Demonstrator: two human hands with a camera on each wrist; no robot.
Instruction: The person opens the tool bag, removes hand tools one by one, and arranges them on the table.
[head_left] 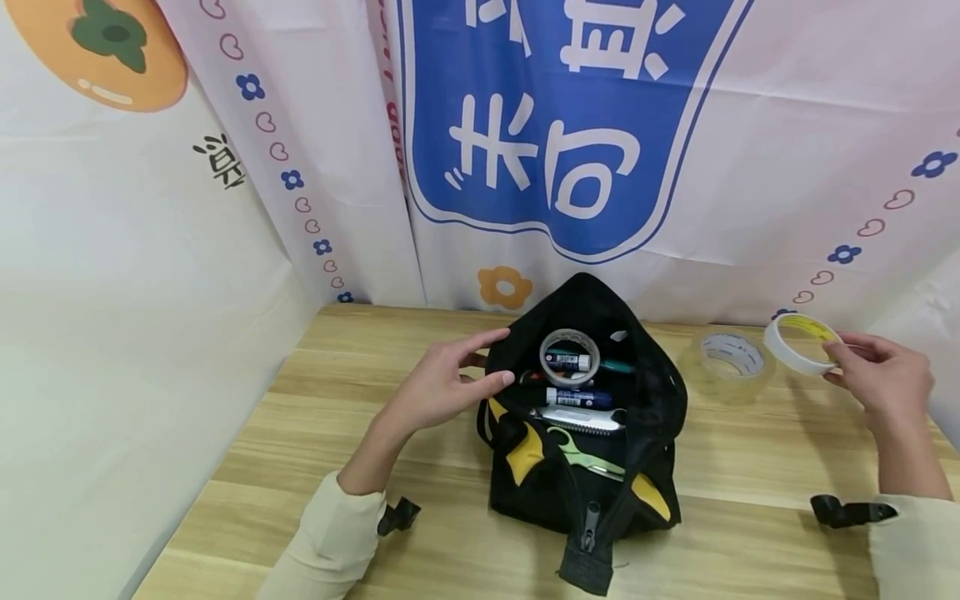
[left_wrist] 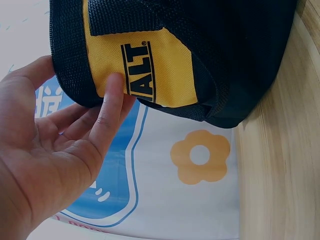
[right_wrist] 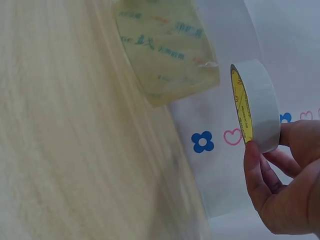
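White tape roll [head_left: 783, 353] is sitting in the person's right hand [head_left: 888, 375], which in the head view is pinching its side between thumb and fingertips and holding it tilted toward the far right corner of the worktop [head_left: 247, 500]. Just to its left, a clear tape roll [head_left: 731, 392] is lying near the far edge. Between the two hands, a black bag [head_left: 660, 392] is standing open, its raised flap [head_left: 585, 300] rising by the far edge and its zip end [head_left: 588, 562] pointing away from that edge. Inside, a grey tape ring [head_left: 570, 382], a blue-and-white tube [head_left: 579, 397], a white-handled tool [head_left: 579, 418] and green scissors [head_left: 573, 450] are showing. At the bag's left rim, the left hand [head_left: 442, 379] is gripping with thumb and fingers. From the left wrist, the thumb is reaching behind the dark rim while a finger is pressing on a yellow panel [left_wrist: 167, 75] lettered in black, so the hand is clamping the fabric; a printed cloth [left_wrist: 190, 210] is hanging beyond the far edge. From the right wrist, thumb and fingers are pinching the white roll's lower end, its yellow printed lining [right_wrist: 241, 102] is showing, and a gap is separating it from the clear tape roll.
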